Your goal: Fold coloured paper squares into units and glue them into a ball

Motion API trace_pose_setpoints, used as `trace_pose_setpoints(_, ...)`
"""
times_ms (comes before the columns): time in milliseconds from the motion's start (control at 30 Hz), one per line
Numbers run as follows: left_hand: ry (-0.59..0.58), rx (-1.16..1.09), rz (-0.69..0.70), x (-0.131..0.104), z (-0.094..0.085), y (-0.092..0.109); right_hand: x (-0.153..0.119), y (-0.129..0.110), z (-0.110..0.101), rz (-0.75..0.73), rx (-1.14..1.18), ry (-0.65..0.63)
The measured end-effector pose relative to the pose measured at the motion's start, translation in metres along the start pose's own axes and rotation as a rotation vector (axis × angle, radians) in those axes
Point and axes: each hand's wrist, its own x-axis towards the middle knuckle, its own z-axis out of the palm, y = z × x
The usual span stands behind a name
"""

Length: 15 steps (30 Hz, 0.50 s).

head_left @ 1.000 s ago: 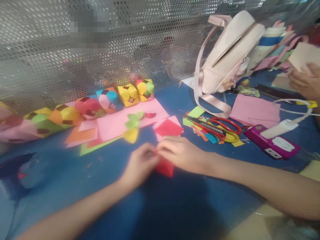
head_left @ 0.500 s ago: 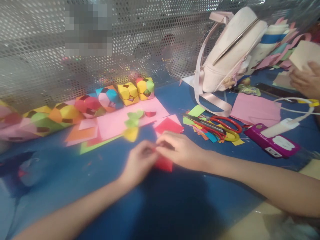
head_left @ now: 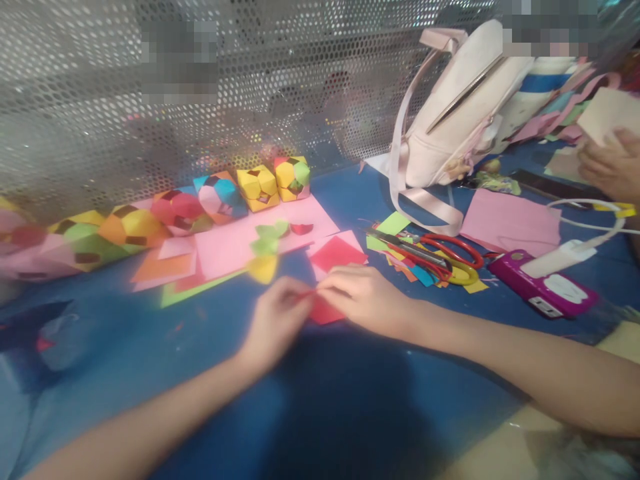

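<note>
Near the middle of the blue table, my left hand (head_left: 280, 320) and my right hand (head_left: 363, 297) pinch a small red paper (head_left: 326, 312) between them. Its lower part shows below my fingers, while its upper edge is partly covered by them. Just beyond my right hand lies another red paper piece (head_left: 337, 253) on a pink sheet (head_left: 317, 268). Green folded pieces (head_left: 270, 237) and a yellow folded piece (head_left: 263, 268) rest on and by a larger pink sheet (head_left: 225, 245), beyond my left hand.
Folded paper balls (head_left: 133, 227) line the metal mesh (head_left: 300, 80). Scissors (head_left: 410, 247) lie on paper scraps at the right, near a purple power strip (head_left: 545, 283), pink sheets (head_left: 510, 220) and a pale backpack (head_left: 450, 120). Another person's hand (head_left: 610, 160) holds paper at the far right.
The red paper has turned or shifted slightly between my fingers, and its lower edge now sits higher. My right fingers have drawn closer together. Both hands remain in nearly the same place.
</note>
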Motion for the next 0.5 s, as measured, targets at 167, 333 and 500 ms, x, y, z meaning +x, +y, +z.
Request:
trace_pose_setpoints(167, 0.014, 0.023, -0.014, 0.001, 0.0, -0.002, 0.001, 0.003, -0.001, 0.009, -0.049, 0.04)
trace_pose_setpoints(333, -0.069, 0.031, -0.018, 0.0, 0.002, 0.002, -0.001, 0.004, 0.001, -0.222, -0.148, 0.001)
trace_pose_setpoints(500, 0.046, 0.011, -0.049, 0.001, -0.001, 0.002, 0.0, -0.006, -0.003, 0.06, 0.051, 0.037)
